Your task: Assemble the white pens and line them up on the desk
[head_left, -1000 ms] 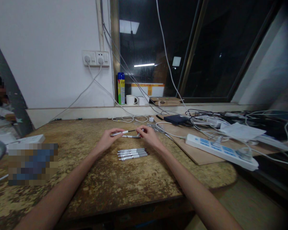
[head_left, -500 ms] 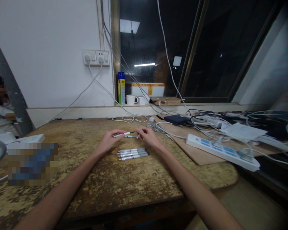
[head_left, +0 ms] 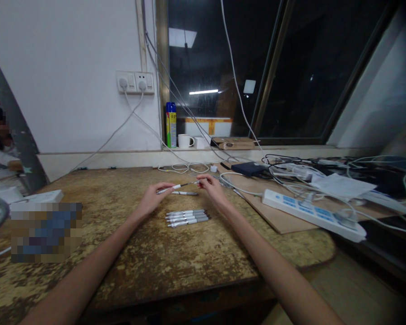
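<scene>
My left hand (head_left: 151, 197) is closed on a white pen barrel (head_left: 177, 187), which tilts slightly up to the right. A thin dark refill (head_left: 186, 184) sticks out of the barrel's right end. My right hand (head_left: 212, 188) pinches a small light-coloured pen part (head_left: 199, 181) at the refill's tip; its exact kind is too small to make out. Just below the hands another white and grey pen (head_left: 185, 193) lies on the table. Nearer to me, several white and grey pens (head_left: 187, 218) lie side by side in a row.
The worn wooden table (head_left: 149, 257) carries a brown board (head_left: 274, 212) at right, with a white power strip (head_left: 313, 215), tangled cables and papers (head_left: 343, 186). A dark blue box (head_left: 248, 169) sits behind. A spray can (head_left: 171, 125) and mug (head_left: 185, 141) stand on the windowsill. A person sits far left.
My right hand has drawn slightly up and right, and the small part now sits at the refill's tip. My left hand with the barrel has shifted slightly left. The lying pen shows more fully.
</scene>
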Action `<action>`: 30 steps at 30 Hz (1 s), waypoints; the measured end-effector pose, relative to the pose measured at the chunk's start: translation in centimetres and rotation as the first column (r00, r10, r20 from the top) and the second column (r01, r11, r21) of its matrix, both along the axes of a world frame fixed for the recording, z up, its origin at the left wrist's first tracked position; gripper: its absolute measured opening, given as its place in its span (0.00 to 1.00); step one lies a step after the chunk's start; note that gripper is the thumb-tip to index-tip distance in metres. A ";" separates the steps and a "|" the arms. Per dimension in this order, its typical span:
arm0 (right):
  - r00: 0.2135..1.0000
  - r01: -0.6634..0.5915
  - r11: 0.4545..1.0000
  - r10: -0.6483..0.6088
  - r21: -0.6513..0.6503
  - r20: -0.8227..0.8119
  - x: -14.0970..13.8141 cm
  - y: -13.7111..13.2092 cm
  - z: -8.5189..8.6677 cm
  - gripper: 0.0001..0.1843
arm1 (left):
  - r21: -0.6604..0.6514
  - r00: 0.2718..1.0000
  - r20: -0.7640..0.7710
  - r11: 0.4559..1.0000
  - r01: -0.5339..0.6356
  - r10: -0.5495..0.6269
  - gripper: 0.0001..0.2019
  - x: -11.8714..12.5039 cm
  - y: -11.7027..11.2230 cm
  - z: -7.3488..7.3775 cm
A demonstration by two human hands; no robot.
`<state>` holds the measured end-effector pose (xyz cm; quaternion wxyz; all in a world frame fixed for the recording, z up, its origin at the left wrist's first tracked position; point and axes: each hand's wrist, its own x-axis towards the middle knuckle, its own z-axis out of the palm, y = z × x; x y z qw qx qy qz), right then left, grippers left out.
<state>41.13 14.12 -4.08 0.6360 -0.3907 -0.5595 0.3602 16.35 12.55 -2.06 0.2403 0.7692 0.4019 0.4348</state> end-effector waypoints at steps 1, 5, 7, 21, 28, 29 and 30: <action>1.000 -0.003 1.000 0.003 0.002 -0.010 0.0 0.0 0.1 0.14 | -0.001 1.000 -0.002 1.000 -0.001 0.001 0.18 0.0 -0.1 0.1; 0.999 -0.025 1.000 0.025 -0.002 -0.036 0.1 -0.3 0.4 0.14 | 0.000 1.000 -0.010 1.000 -0.007 0.007 0.18 0.2 -0.2 0.3; 0.999 -0.029 1.000 0.029 -0.007 -0.019 0.1 -0.6 0.5 0.14 | 0.000 1.000 -0.013 1.000 -0.001 0.001 0.18 0.2 -0.2 0.2; 0.967 -0.178 0.980 0.158 0.085 0.198 -1.3 -2.0 1.2 0.14 | -0.006 0.998 0.003 0.998 0.055 -0.055 0.18 0.5 -0.3 0.2; 0.952 -0.222 0.971 0.196 0.089 0.237 -1.6 -2.0 0.9 0.15 | -0.001 0.996 -0.006 0.996 0.094 -0.094 0.18 0.4 -0.3 0.3; 0.951 -0.226 0.971 0.204 0.074 0.232 -1.6 -2.0 0.8 0.16 | 0.001 0.994 -0.014 0.994 0.111 -0.111 0.18 0.4 -0.4 0.4; 0.950 -0.229 0.972 0.211 0.056 0.229 -1.6 -2.1 0.7 0.17 | 0.001 0.992 -0.020 0.992 0.125 -0.125 0.18 0.5 -0.5 0.4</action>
